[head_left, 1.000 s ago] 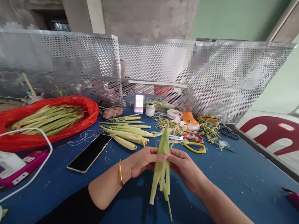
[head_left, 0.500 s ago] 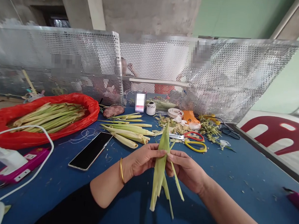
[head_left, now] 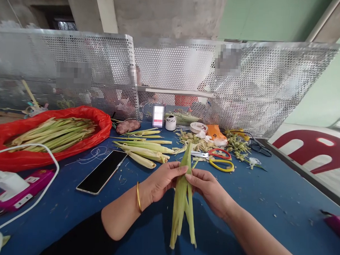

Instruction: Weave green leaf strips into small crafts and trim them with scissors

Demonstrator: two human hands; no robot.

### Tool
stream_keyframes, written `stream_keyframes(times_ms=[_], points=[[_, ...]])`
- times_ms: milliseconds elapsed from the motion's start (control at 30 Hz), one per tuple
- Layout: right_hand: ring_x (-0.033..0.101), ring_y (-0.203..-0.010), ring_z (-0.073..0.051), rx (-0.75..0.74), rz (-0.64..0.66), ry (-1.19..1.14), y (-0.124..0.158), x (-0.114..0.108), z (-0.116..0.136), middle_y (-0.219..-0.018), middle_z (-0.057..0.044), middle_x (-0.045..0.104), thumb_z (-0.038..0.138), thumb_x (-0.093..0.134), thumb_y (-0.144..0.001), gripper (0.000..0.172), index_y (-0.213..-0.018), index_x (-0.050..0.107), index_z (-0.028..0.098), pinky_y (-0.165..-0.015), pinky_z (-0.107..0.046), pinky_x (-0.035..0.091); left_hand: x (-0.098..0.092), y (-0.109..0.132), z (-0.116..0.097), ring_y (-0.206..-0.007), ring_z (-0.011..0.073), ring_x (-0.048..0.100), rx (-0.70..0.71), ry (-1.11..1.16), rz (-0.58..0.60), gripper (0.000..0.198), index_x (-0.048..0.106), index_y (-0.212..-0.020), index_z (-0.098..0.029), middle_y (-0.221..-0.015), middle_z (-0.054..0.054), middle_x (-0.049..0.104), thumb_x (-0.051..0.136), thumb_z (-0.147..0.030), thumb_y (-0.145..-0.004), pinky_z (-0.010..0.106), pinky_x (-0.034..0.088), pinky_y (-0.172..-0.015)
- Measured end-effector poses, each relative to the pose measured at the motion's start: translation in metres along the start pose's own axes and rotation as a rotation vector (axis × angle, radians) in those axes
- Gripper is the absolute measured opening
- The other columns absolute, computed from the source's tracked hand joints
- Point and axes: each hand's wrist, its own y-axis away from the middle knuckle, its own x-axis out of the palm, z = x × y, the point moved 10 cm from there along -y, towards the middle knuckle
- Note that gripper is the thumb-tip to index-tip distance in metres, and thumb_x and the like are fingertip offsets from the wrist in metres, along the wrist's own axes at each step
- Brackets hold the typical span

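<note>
A bundle of pale green leaf strips (head_left: 183, 202) stands upright over the blue table (head_left: 267, 205), its pointed tip up and loose ends hanging down. My left hand (head_left: 161, 181), with a gold bangle at the wrist, pinches the bundle from the left. My right hand (head_left: 205, 188) pinches it from the right at the same height. Both hands are closed on the strips, fingertips nearly meeting.
A red plastic bag (head_left: 101, 127) of leaves lies at the left, folded leaf pieces (head_left: 142, 150) mid-table. A black phone (head_left: 101, 172), pink power bank (head_left: 19, 191) with white cable, red and yellow scissors (head_left: 220, 161), scraps, tape rolls and a perforated metal screen (head_left: 174, 75) surround them.
One strip that had swung out to the right half a second ago now hangs back alongside the bundle. My hands stay at about the same place.
</note>
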Motion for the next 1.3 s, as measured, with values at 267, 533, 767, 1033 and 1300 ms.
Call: stream_keyframes(times_ms=[267,533,767,1033,1300], points=[[0.048,-0.048,-0.008,0.016,0.092,-0.274,0.003,0.011,0.003,-0.056,0.001,0.054,0.030,0.069,-0.078,0.020,-0.068,0.064,0.014,-0.050,-0.022,0.038,-0.003,-0.004,0.000,-0.056,0.0123,0.059,0.021,0.092,-0.011,0.028,0.060,-0.080,-0.013,-0.067,0.003,0.063,0.077,-0.030,-0.067,0.024,0.049,-0.056],[0.054,-0.053,-0.010,0.022,0.026,-0.265,0.002,0.001,0.002,-0.061,-0.001,0.059,0.037,0.068,-0.079,0.025,-0.072,0.065,0.013,-0.054,-0.022,0.043,-0.005,-0.004,0.001,-0.057,0.0114,0.059,-0.014,0.149,-0.019,0.025,0.061,-0.078,-0.013,-0.069,0.002,0.063,0.079,-0.024,-0.065,0.023,0.048,-0.059],[0.049,-0.050,-0.007,0.021,-0.099,-0.188,-0.002,-0.010,-0.004,-0.058,0.002,0.055,0.038,0.074,-0.074,0.025,-0.069,0.064,0.015,-0.051,-0.020,0.042,-0.001,-0.002,0.010,-0.058,0.0143,0.060,-0.066,0.071,0.033,0.028,0.060,-0.079,-0.015,-0.067,0.002,0.062,0.074,-0.037,-0.070,0.027,0.049,-0.059],[0.049,-0.050,-0.010,0.001,0.033,-0.307,0.001,0.004,0.001,-0.056,0.002,0.053,0.027,0.066,-0.080,0.022,-0.063,0.059,0.015,-0.052,-0.023,0.040,-0.017,-0.007,0.002,-0.047,0.0078,0.052,0.024,0.172,-0.160,0.021,0.056,-0.070,-0.016,-0.056,-0.003,0.057,0.076,-0.020,-0.066,0.018,0.042,-0.048],[0.039,-0.041,-0.009,-0.166,0.266,-0.485,0.018,0.021,0.042,-0.050,0.004,0.044,0.028,0.060,-0.080,0.024,-0.060,0.055,0.017,-0.047,-0.025,0.032,-0.056,-0.010,0.005,-0.040,0.0057,0.047,-0.014,0.209,-0.413,0.014,0.056,-0.066,-0.015,-0.049,-0.004,0.051,0.065,-0.018,-0.077,0.015,0.034,-0.038]])
